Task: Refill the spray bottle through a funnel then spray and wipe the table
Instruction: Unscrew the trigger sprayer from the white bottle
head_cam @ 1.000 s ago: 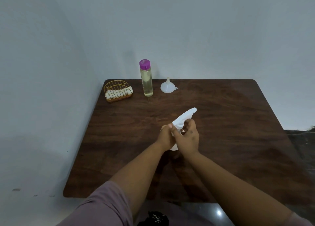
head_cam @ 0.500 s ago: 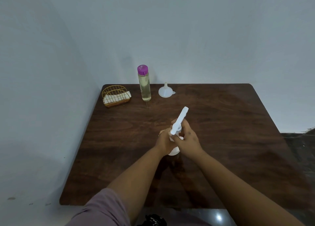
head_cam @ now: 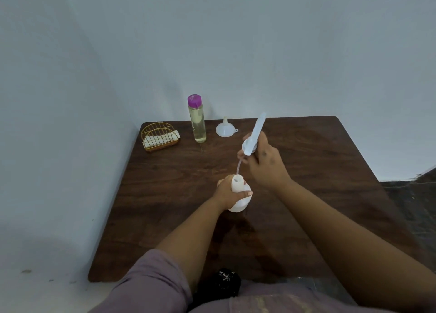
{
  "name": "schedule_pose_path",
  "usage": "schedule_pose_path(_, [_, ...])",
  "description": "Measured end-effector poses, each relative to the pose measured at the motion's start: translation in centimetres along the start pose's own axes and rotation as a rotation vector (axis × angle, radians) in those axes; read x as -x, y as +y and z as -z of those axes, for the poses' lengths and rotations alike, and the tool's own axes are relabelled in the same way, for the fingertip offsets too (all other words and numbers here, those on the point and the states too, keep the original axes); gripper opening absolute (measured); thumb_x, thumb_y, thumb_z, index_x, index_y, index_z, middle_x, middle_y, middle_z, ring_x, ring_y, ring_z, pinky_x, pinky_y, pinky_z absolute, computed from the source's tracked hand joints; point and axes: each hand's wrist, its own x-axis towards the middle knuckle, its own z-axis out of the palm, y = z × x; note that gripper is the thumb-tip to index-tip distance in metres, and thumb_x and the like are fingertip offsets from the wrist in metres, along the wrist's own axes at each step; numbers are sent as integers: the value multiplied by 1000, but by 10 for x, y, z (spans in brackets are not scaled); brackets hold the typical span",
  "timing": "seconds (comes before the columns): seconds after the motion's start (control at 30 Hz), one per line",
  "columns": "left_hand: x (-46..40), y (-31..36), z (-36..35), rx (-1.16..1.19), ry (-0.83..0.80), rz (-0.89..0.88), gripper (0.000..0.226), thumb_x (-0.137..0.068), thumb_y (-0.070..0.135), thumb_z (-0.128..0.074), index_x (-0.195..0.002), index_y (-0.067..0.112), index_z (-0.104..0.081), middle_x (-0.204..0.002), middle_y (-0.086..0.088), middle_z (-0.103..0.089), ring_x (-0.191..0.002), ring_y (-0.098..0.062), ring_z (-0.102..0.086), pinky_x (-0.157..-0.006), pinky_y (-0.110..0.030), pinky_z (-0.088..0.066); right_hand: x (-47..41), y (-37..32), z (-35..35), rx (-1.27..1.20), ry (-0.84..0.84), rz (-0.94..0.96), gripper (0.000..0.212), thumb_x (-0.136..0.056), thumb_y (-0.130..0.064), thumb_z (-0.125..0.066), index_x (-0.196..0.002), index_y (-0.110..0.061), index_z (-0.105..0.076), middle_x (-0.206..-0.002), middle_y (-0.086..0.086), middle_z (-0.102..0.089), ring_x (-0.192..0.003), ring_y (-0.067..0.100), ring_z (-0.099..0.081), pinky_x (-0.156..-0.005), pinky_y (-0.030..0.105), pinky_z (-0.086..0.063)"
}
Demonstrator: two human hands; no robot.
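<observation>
My left hand grips the white spray bottle, which stands on the dark wooden table with its neck open. Raised above and to the right of it, my right hand holds the white spray head. The head's thin dip tube still reaches down into the bottle's neck. At the back of the table stand a tall clear refill bottle of pale yellow liquid with a purple cap, and a small white funnel lying mouth down to its right.
A gold wire holder with white cloths or napkins sits at the table's back left corner. Pale walls close the table in at the back and the left. A dark floor shows past the right edge.
The spray head has come off the bottle. My right hand has lifted it up and to the right, drawing the tube out. My left hand still grips the bottle.
</observation>
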Motion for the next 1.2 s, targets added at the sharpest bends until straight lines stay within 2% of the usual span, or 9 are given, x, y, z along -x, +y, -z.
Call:
schedule_pose_path(0.07, [2,0,2,-24,-34,28,31,-71,37,-82,-94,35,-62,-124,8,-54,-125,-21,-41,-105,-45,-41,-3,-6,6,-40,32,-29,42,-91,-5,-58,-128,3,-40,-95,11,-68,-85,20,-71,-77,39,-60])
schedule_pose_path(0.2, [2,-3,4,-46,-36,46,51,-67,44,-81,-112,29,-63,-133,7,-50,-130,-22,-39,-106,-49,-41,-7,-17,16,-174,89,-121,38,-92,-1,-56,-126,0,-41,-94,9,-67,-87,18,-71,-82,39,-59])
schedule_pose_path(0.37, [6,-7,2,-88,-3,51,52,-71,42,-82,-117,26,-62,-132,5,-51,-127,-23,-41,-103,-46,-42,-8,-22,26,-576,222,-434,24,-96,-2,-51,-118,-9,-45,-93,12,-66,-89,23,-72,-82,34,-59])
schedule_pose_path(0.5, [5,-9,4,-175,46,25,52,-74,42,-80,-120,26,-61,-130,3,-51,-123,-23,-40,-101,-40,-41,-8,-19,33,-799,304,-552,16,-98,0,-48,-110,-10,-44,-94,17,-62,-94,29,-70,-78,29,-59])
schedule_pose_path(0.6, [8,-8,4,-174,61,9,54,-74,42,-81,-121,25,-61,-130,2,-52,-123,-23,-40,-102,-38,-40,-9,-17,38,-851,336,-592,24,-98,0,-47,-120,-6,-43,-89,14,-61,-89,27,-69,-78,31,-59])
schedule_pose_path(0.73, [10,-12,5,-175,91,12,61,-72,44,-82,-125,24,-59,-132,1,-52,-127,-24,-39,-103,-38,-39,-9,-19,44,-896,358,-610,23,-98,1,-48,-120,-3,-44,-85,13,-62,-90,32,-69,-80,33,-59])
schedule_pose_path(0.9, [14,-10,10,-205,142,-5,67,-68,55,-80,-125,27,-58,-132,6,-53,-128,-22,-38,-100,-42,-42,-9,-24,50,-933,394,-634,27,-96,2,-50,-123,3,-46,-96,20,-61,-97,35,-68,-74,32,-61])
schedule_pose_path(1.0, [15,-9,13,-189,152,-25,64,-68,56,-79,-123,29,-60,-130,9,-56,-127,-21,-39,-97,-42,-44,-9,-27,54,-942,396,-636,26,-97,1,-50,-122,3,-46,-86,15,-63,-89,33,-70,-74,30,-61])
schedule_pose_path(1.2, [20,-5,14,-144,185,-72,46,-75,50,-76,-113,27,-66,-120,8,-62,-120,-18,-43,-90,-33,-43,-7,-32,59,-990,402,-631,26,-96,3,-49,-122,3,-45,-84,16,-61,-84,32,-68,-72,31,-61])
